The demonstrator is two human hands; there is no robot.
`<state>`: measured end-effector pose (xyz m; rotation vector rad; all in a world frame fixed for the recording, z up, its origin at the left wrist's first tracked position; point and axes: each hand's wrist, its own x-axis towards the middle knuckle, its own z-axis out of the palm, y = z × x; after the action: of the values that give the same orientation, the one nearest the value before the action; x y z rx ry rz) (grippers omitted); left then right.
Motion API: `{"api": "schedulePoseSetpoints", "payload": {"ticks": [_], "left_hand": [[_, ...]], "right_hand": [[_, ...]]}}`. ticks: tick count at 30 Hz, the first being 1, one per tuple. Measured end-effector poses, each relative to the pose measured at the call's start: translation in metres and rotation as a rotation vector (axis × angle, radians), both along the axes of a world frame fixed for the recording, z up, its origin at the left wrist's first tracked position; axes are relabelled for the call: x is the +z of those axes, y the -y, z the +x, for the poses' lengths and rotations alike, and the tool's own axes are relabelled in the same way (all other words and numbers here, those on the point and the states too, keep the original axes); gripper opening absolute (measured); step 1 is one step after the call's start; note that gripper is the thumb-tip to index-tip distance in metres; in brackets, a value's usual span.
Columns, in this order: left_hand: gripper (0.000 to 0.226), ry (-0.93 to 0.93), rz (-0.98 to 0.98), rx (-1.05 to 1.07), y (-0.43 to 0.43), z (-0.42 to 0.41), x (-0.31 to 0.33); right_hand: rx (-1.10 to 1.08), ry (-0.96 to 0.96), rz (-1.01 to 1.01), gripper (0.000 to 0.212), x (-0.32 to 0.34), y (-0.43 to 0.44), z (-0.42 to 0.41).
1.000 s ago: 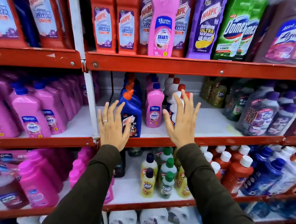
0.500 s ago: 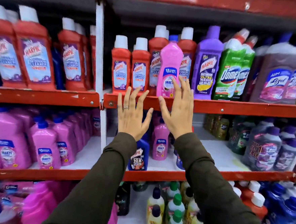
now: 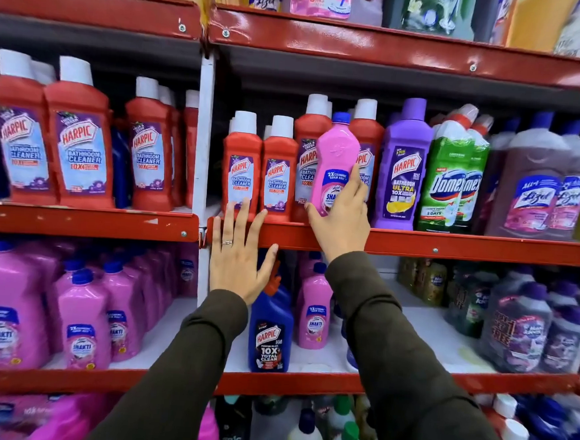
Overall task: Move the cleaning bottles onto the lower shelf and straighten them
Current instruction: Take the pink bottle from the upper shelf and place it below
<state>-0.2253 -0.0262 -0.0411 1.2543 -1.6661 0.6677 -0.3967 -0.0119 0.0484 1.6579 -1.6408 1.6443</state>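
A pink Shakti bottle (image 3: 336,157) with a blue cap stands among red Harpic bottles (image 3: 242,168) on the upper shelf (image 3: 451,246). My right hand (image 3: 341,220) wraps its lower part, thumb at the left, fingers at the right. My left hand (image 3: 236,254) is spread flat in front of the red shelf edge, holding nothing. On the lower shelf (image 3: 308,381) stand a blue Harpic bottle (image 3: 270,335) and another pink Shakti bottle (image 3: 314,314), with white bare board to their right.
A purple Harpic bottle (image 3: 403,169), green Domex bottles (image 3: 451,176) and dark Lizol bottles (image 3: 538,189) fill the upper shelf's right. Many pink bottles (image 3: 82,322) crowd the left bay. A white upright post (image 3: 203,138) divides the bays.
Both hands rose from the lower shelf to the upper one. My right hand has closed around the pink bottle; the left stays spread open. The view tilted upward.
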Motion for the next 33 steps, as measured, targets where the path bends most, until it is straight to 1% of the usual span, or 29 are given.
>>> {"api": "schedulePoseSetpoints", "payload": {"ticks": [4, 9, 12, 15, 19, 24, 29, 33], "left_hand": [[0.065, 0.01, -0.001, 0.01, 0.003, 0.001, 0.0], [0.066, 0.014, -0.022, 0.006, 0.007, 0.002, -0.002], [0.067, 0.01, -0.029, 0.002, 0.009, 0.001, -0.003], [0.069, 0.009, -0.042, 0.0, 0.009, 0.0, -0.004], [0.071, 0.003, -0.071, -0.007, 0.006, -0.001, -0.011], [0.07, 0.008, -0.091, -0.015, -0.003, -0.004, -0.044], [0.067, -0.022, -0.011, 0.006, -0.009, -0.003, -0.083], [0.068, -0.015, 0.064, 0.021, -0.012, 0.001, -0.11]], "right_hand": [[0.014, -0.01, -0.022, 0.104, 0.004, -0.002, -0.001], [-0.011, -0.003, -0.115, 0.106, 0.028, -0.015, -0.005], [-0.029, -0.017, -0.128, 0.106, 0.035, -0.026, -0.009], [-0.047, -0.019, -0.116, 0.107, 0.029, -0.036, -0.014], [-0.022, -0.006, -0.112, 0.106, 0.004, -0.046, -0.016], [0.024, 0.021, -0.119, 0.105, -0.037, -0.054, -0.015], [0.084, 0.065, -0.117, 0.104, -0.087, -0.057, -0.014], [0.096, 0.086, -0.064, 0.105, -0.128, -0.054, -0.016]]}}
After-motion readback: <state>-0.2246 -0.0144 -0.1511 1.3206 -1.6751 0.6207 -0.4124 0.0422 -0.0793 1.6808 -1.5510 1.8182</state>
